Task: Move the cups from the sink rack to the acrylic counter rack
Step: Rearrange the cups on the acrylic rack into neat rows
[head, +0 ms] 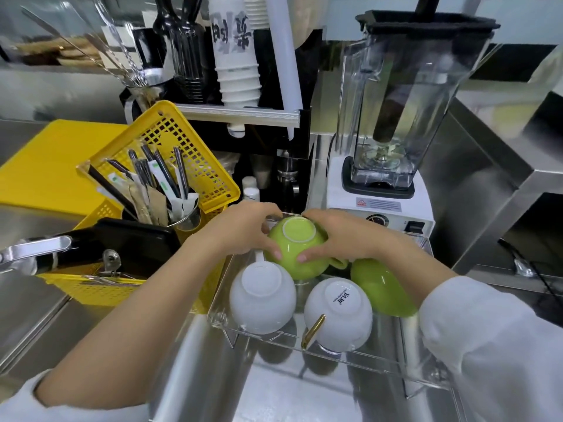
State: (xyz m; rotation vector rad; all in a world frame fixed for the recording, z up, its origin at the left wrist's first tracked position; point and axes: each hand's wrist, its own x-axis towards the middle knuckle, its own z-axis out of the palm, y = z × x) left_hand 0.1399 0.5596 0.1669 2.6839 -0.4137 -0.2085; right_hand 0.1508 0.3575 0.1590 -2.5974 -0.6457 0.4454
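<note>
Both hands are gripping an upturned green cup (297,248), left hand (243,229) and right hand (344,236) on opposite sides; two white cups (262,296) are sitting just below them in the acrylic rack (380,354).

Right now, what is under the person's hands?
Both hands clasp an upside-down green cup on the acrylic rack. What lies beneath that cup is hidden.

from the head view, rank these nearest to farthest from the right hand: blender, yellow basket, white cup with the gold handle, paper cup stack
1. White cup with the gold handle: just below the right hand, in the acrylic rack.
2. Blender: behind the hand, slightly right.
3. Yellow basket: across to the left.
4. Paper cup stack: top centre, on the shelf.
</note>
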